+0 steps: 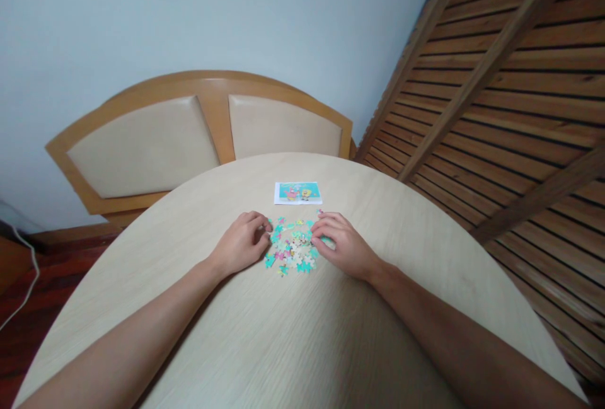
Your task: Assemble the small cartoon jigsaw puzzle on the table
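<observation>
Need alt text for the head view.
A person's left hand and right hand flank scattered puzzle pieces on a pale table. A picture card lies beyond the pieces; a padded panel is behind the table, slatted wood at right.

You're in a home, it seems: round table (265,333), padded wooden headboard (212,113) ahead, reddish wood floor (57,276) down left!

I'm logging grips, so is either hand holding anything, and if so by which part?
It can't be told for sure: the left hand and right hand are at opposite sides of the puzzle pieces, but no held piece shows clearly.
</observation>
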Available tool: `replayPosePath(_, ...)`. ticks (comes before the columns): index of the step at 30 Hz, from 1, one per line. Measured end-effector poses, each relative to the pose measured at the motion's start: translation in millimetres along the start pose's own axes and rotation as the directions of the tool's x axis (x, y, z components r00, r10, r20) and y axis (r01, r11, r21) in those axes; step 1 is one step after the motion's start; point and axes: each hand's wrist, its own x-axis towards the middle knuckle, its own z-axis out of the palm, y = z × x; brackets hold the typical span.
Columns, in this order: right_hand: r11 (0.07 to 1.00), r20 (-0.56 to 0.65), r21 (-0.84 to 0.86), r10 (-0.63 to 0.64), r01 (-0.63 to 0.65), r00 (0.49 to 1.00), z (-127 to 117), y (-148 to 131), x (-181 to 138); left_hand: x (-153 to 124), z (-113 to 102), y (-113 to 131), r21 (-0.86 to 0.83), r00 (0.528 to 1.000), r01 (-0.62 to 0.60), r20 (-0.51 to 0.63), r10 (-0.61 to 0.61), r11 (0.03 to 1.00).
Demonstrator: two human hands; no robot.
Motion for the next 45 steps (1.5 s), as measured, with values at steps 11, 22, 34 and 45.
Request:
replayPosePath(11, 0.975, -0.064, -0.063, 0.211, -0.215, 0.975, 4.3, 9.7, -3.6, -6.0, -1.6, 1.8, 0.024, 0.999, -0.019, 0.035, 0.019, 1.0)
replayPosePath(22, 0.974, -0.056, -0.053, 0.217, -0.22, 0.975, -7.3, 12.6, 0.8, -11.4, 7.8, -7.4, -0.017, 1.0, 0.009, 0.0, -0.009, 1.0)
replayPosePath(34, 0.997, 0.118, -0.042, 0.068, -0.063, 0.991, -17.7, 23.2, -8.4, -12.6, 0.7, -6.2, 0.085, 0.999, 0.043, 0.011, -0.044, 0.995)
replayPosePath(45, 0.997, 0.107, 0.04, -0.069, 0.065, 0.992, -18.1, 9.7, -1.5, -12.5, 4.9, -10.4, 0.021, 0.992, 0.126, -0.032, -0.125, 0.992)
